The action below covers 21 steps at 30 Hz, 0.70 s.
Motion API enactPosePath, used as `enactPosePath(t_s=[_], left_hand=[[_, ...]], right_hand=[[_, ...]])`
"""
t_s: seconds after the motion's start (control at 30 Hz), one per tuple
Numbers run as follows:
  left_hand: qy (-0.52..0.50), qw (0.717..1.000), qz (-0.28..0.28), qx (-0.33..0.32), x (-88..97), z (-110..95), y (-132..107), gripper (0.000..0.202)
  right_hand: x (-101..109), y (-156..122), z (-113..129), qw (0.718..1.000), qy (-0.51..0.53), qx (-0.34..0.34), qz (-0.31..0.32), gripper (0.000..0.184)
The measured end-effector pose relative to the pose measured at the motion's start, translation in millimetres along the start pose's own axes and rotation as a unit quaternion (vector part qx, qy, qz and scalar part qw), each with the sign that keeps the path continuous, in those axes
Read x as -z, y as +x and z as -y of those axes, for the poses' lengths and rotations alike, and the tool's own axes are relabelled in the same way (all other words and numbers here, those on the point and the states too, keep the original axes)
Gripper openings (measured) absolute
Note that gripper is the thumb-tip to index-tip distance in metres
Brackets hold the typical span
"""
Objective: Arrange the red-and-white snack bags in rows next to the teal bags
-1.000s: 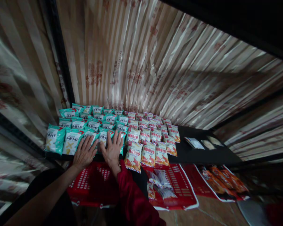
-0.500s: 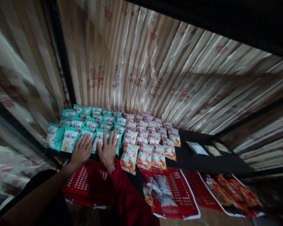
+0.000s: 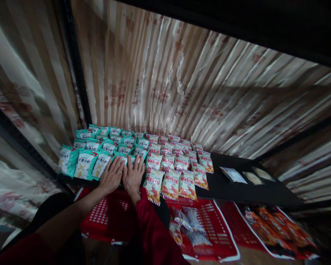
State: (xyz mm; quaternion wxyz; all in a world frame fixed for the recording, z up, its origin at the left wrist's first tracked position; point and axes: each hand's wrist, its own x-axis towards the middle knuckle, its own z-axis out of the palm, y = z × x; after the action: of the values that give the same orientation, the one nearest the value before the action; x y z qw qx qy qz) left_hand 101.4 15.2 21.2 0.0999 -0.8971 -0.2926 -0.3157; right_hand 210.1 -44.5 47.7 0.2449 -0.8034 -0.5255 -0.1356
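Observation:
Rows of teal-and-white snack bags [image 3: 86,163] stand on the left part of a black shelf [image 3: 231,189]. My left hand [image 3: 111,174] lies with fingers stretched over a front-row bag, right of the third one. Beside it my right hand [image 3: 133,174] rests, fingers spread, against the front bag at the row's right end. Both palms partly hide the bags under them. Just right of my hands, cream-and-orange snack bags [image 3: 170,184] stand in several rows.
Flat packets [image 3: 234,175] lie on the shelf's right part. Below stand a red basket [image 3: 105,217], another red basket [image 3: 223,235] with some bags, and one holding orange packs [image 3: 278,228]. A dark upright post [image 3: 76,62] and a striped curtain [image 3: 165,81] bound the shelf.
My left hand has shifted right along the front teal row, uncovering the third bag. My right hand has moved slightly right, still against the end bag. The view has shifted a little.

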Motion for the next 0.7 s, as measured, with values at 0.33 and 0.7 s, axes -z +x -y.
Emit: enactPosePath(t_s=[0.33,0.7], left_hand=[[-0.003,1.0,0.024,0.002,-1.9,4.2,-0.2,0.051],[-0.014,1.0,0.024,0.007,-5.7,7.0,-5.8,0.052]], right_hand=[[-14.2,0.1,-0.4,1.0,-0.017,0.004,0.004,0.048],[-7.6,-4.3,-3.4,0.999,-0.042,0.014,0.007,0.05]])
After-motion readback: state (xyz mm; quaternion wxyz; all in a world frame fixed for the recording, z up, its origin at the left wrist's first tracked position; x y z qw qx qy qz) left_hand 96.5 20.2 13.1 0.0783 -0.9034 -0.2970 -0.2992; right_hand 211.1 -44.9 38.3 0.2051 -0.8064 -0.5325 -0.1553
